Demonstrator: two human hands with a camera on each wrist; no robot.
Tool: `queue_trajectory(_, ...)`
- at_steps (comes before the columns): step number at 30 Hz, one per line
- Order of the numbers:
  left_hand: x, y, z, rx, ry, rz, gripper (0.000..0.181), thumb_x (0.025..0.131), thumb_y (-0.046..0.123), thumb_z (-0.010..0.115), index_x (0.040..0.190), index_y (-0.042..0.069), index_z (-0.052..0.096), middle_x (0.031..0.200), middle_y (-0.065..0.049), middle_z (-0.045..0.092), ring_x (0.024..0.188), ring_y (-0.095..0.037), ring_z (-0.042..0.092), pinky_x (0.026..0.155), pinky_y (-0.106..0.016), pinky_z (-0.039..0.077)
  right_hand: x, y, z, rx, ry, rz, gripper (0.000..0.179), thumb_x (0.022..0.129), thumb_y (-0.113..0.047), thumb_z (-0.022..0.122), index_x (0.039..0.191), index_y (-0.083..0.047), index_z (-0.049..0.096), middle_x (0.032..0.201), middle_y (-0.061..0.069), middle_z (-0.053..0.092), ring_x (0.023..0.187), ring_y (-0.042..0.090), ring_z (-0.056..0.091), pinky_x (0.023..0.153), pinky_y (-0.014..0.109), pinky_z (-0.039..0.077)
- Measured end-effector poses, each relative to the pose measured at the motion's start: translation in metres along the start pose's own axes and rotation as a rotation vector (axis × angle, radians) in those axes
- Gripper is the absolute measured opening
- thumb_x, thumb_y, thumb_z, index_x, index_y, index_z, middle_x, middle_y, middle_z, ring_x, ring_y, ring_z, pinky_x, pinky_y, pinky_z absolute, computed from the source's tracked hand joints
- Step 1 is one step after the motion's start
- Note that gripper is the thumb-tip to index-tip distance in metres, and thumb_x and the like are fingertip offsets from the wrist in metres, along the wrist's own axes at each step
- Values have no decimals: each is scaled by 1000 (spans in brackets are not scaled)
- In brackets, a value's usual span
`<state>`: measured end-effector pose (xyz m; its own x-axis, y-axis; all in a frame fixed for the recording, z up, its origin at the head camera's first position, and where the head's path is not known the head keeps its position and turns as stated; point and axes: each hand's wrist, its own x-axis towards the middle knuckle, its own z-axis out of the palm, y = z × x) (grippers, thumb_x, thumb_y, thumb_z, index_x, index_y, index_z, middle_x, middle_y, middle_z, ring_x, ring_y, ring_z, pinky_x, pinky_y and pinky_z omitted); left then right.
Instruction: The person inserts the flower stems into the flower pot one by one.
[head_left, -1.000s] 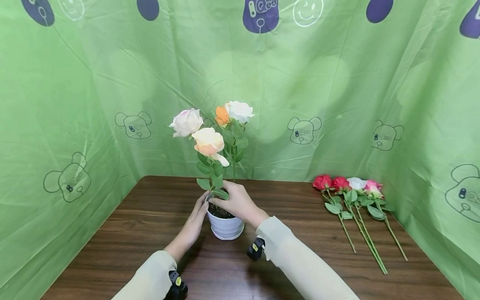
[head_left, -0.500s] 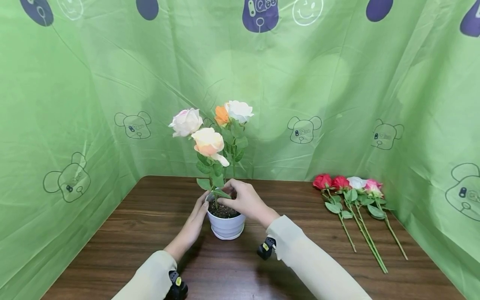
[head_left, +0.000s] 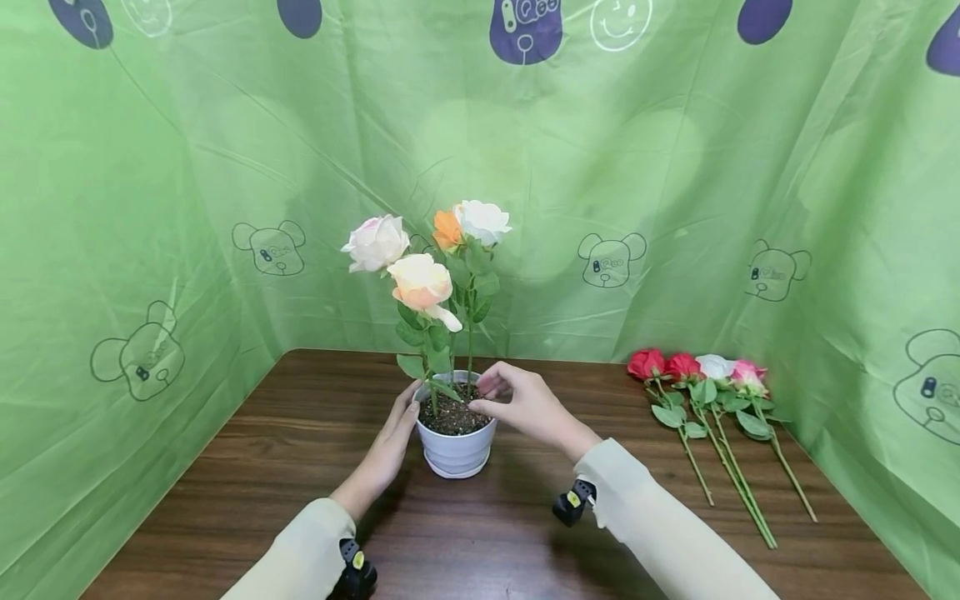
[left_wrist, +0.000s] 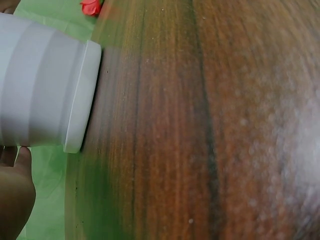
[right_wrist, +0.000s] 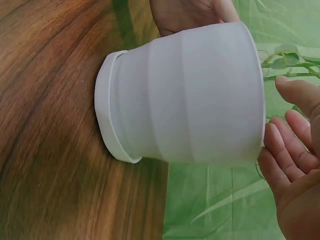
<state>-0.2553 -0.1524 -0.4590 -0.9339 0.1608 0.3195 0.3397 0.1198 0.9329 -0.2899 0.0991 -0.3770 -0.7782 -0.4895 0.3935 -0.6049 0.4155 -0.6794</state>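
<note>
A white ribbed flowerpot point(head_left: 456, 450) filled with dark soil point(head_left: 453, 417) stands upright on its saucer point(right_wrist: 107, 110). Rising from the soil are a peach rose point(head_left: 420, 282), a pale pink rose point(head_left: 377, 243), a white rose point(head_left: 483, 222) and an orange flower point(head_left: 447, 230). My left hand point(head_left: 384, 454) rests with straight fingers against the pot's left side. At the right rim is my right hand point(head_left: 536, 410), thumb and fingers spread apart with nothing between them. In the right wrist view its fingertips point(right_wrist: 272, 131) lie right at the rim.
Several cut roses lie on the right of the brown wooden table point(head_left: 247, 508), among them a red rose point(head_left: 646, 364), a white rose point(head_left: 715, 366) and a pink rose point(head_left: 748, 375). A green printed curtain point(head_left: 525, 150) encloses the back and sides.
My right hand has drawn back to the right, from near the stems inside the pot to its right rim, uncovering the soil. The left hand stays against the pot.
</note>
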Motion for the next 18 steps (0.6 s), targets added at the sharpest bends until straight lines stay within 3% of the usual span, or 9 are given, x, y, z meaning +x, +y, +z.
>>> queue_trajectory(5, 0, 0, 1, -6, 3, -2, 50, 112, 31, 30, 158, 12, 24, 162, -18, 22, 149, -33, 14, 118, -55, 11, -9, 3, -14, 5, 2, 13, 35, 86, -27, 82, 110, -7, 67, 102, 8, 71, 89, 14, 66, 85, 46, 54)
queue_trajectory(18, 0, 0, 1, -13, -3, 0, 50, 112, 30, 29, 158, 12, 24, 162, -18, 21, 149, -33, 14, 118, -55, 12, -46, 43, -53, -105, 47, 75, 24, 88, -25, 80, 105, -14, 67, 97, 2, 71, 84, 11, 65, 75, 31, 54)
